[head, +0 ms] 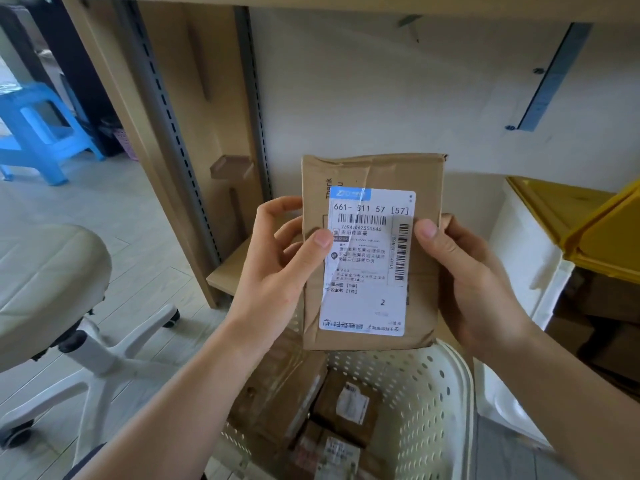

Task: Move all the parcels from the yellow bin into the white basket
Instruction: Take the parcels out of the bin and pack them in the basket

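Nearest to you stood the white perforated plastic basket (pixel 426 393), low in the view, with several brown cardboard parcels (pixel 294 403) already lying inside it, some bearing white labels. Above the basket you held a flat brown cardboard parcel with a white shipping label (pixel 372 258) upright, label facing you (the cardboard looked creased and dented along its top). Your left hand (pixel 277 265) gripped its left edge, the thumb (pixel 311 247) pressed onto the front face at the label's edge and the other fingers curled behind. Your right hand (pixel 464 271) gripped the right edge the same way, thumb on the front beside the side barcode, fingers wrapped round the back.

To your left stood a cream padded swivel stool on a white wheeled base (pixel 52 289), on pale wood-pattern flooring. To your right the yellow plastic bin (pixel 595 233) sat tilted, with more brown cardboard boxes (pixel 602 327) showing in shadow beneath its rim.

Behind the held parcel rose a tan wooden shelving frame with grey slotted metal rails (pixel 194 133) against a white wall. Farthest off, at the left, stood a blue plastic step stool (pixel 38 133).
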